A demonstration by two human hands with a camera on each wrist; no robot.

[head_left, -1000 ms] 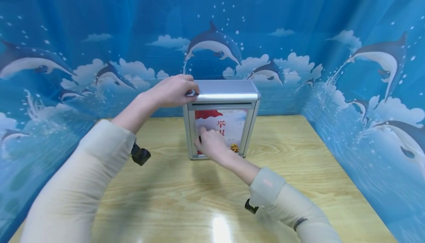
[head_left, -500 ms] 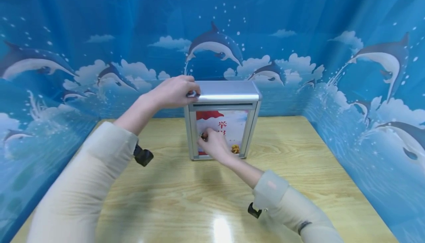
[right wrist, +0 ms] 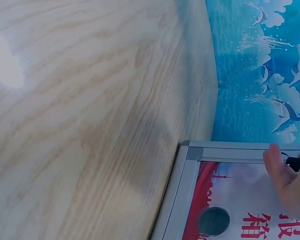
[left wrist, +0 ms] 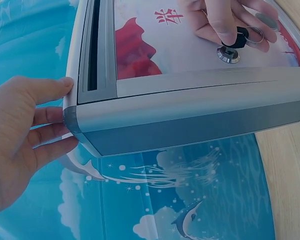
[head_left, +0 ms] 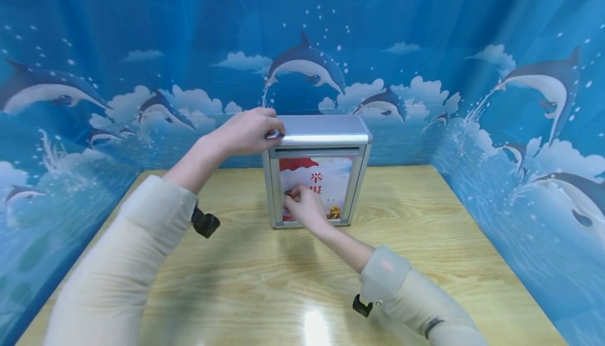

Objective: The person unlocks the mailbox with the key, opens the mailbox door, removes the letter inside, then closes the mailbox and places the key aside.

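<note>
A silver metal box [head_left: 326, 124] with a slot and a printed front panel stands upright on the table. My left hand [head_left: 250, 132] grips its top left corner, thumb on the front and fingers round the side in the left wrist view. My right hand [head_left: 306, 207] is at the panel's left part and pinches a key [left wrist: 236, 39] with a black head and a metal ring [left wrist: 256, 35]. The key's head is right at the round lock [left wrist: 228, 55]; how deep the blade sits is hidden. In the right wrist view the black key head [right wrist: 294, 163] shows at the fingertips.
The box stands on a wood-grain table [head_left: 246, 283], near its back edge. Blue dolphin-print curtains [head_left: 212, 31] enclose the back and sides. A dark round spot [right wrist: 214, 221] lies on the printed panel.
My right hand has shifted and turned slightly at the lock, so its fingertips and the dark key show more plainly. My left hand keeps its grip on the box corner.
</note>
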